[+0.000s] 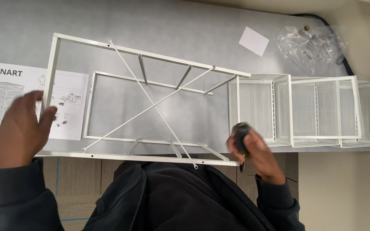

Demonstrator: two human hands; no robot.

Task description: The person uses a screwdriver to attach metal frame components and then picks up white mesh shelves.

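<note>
A white metal frame (pixel 146 53) with crossed diagonal braces lies flat on the grey table (pixel 172 25). My left hand (pixel 22 130) grips the frame's left end bar near its front corner. Near the frame's right front corner my right hand (pixel 253 152) is closed around a black-handled screwdriver (pixel 240 132); its tip points down and is hidden. A few small screws (pixel 61 122) lie on the instruction sheet (pixel 26 98) beside my left hand.
White mesh drawers (pixel 309 111), nested side by side, sit at the right of the table. A clear plastic bag of hardware (pixel 311 47), a small white paper (pixel 253 41) and a black cable (pixel 322 19) lie at the back right. Carpet shows below the table's front edge.
</note>
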